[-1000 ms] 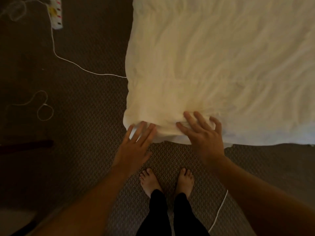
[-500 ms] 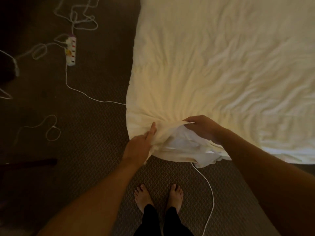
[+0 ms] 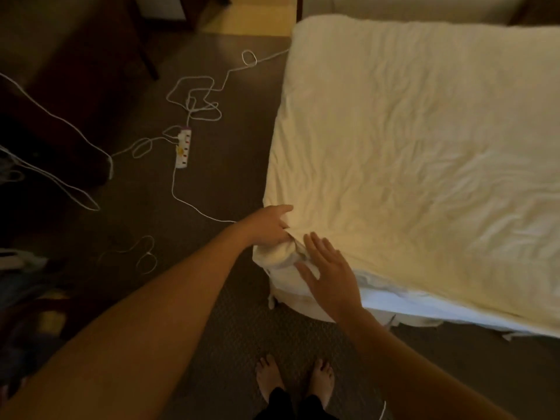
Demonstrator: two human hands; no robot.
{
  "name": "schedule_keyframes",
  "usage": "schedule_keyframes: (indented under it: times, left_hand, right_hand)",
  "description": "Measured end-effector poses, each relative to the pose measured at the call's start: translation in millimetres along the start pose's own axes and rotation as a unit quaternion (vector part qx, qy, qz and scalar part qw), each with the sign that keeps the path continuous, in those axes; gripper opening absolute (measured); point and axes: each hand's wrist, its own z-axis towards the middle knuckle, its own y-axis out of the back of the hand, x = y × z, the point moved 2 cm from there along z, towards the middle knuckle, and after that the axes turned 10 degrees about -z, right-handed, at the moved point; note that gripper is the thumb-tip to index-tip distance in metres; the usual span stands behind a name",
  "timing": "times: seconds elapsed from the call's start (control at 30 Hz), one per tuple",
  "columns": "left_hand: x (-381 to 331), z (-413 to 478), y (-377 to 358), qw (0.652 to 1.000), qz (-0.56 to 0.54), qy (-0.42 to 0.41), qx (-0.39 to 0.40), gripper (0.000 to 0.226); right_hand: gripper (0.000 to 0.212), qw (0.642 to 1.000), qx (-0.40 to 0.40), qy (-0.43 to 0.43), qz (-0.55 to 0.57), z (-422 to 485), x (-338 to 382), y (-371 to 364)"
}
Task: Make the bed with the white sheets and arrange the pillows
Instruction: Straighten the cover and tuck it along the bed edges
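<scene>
A wrinkled white sheet (image 3: 409, 153) covers the bed, which fills the right half of the view. At the bed's near-left corner (image 3: 281, 262) the sheet is bunched into a thick fold. My left hand (image 3: 269, 227) grips that bunched sheet at the corner, fingers curled into the fabric. My right hand (image 3: 328, 275) lies flat and open on the corner just to the right, fingers spread, holding nothing. No pillows are in view.
Brown carpet (image 3: 230, 322) surrounds the bed. A white power strip (image 3: 184, 148) with tangled white cords (image 3: 197, 101) lies on the floor to the left. Dark furniture (image 3: 66, 86) stands at the far left. My bare feet (image 3: 295, 378) stand close to the bed's corner.
The view has pulled back and shows more of the bed. My right hand let go of the sheet fold and now lies flat. My left hand moved up onto the corner and grips the sheet.
</scene>
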Motion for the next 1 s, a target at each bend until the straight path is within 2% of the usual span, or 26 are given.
schedule_keyframes:
  times: [0.1, 0.2, 0.27, 0.33, 0.4, 0.47, 0.53, 0.73, 0.9, 1.0]
  left_hand:
    - [-25.6, -24.1, 18.4, 0.999, -0.040, -0.006, 0.007, 0.078]
    - [-42.6, -49.5, 21.6, 0.997, -0.067, -0.032, -0.025, 0.075]
    - [-50.4, -64.7, 12.2, 0.996, -0.056, -0.062, -0.035, 0.093]
    - [-56.2, -77.5, 1.8, 0.994, 0.046, -0.093, -0.046, 0.111]
    - [-60.2, -82.5, 0.0, 0.979, 0.129, -0.131, -0.084, 0.102]
    - [-66.2, -82.9, 9.3, 0.971, 0.133, -0.153, -0.123, 0.084]
    - [-75.2, -84.1, 23.1, 0.969, 0.129, -0.166, -0.132, 0.077]
    - [-108.5, -68.9, 71.1, 0.979, 0.082, -0.172, -0.072, 0.082]
    - [-142.6, -30.6, 110.0, 0.976, 0.043, -0.190, -0.092, 0.083]
    - [-151.5, 3.0, 125.8, 0.977, 0.010, -0.174, -0.122, 0.078]
  right_hand:
    - [0.036, 0.995, -0.094, -0.003, -0.033, 20.6, 10.5, 45.9]
    - [0.027, 0.996, -0.072, -0.046, -0.025, 36.8, 15.8, 92.1]
    - [0.027, 0.996, -0.062, -0.052, -0.031, 43.8, 15.4, 113.1]
    - [0.029, 0.996, -0.048, -0.055, -0.043, 47.2, 15.6, 130.9]
    - [0.032, 0.996, -0.036, -0.066, -0.051, 49.8, 14.9, 144.0]
    - [0.032, 0.995, -0.036, -0.077, -0.061, 50.6, 13.7, 152.8]
    - [0.033, 0.994, -0.042, -0.085, -0.058, 50.7, 14.2, 158.7]
    - [0.034, 0.992, -0.024, -0.118, -0.041, 68.5, 10.5, 160.7]
    - [0.029, 0.985, -0.091, -0.148, 0.007, 109.9, 3.6, 173.4]
    - [0.029, 0.981, -0.119, -0.151, 0.017, 148.1, -6.2, 186.2]
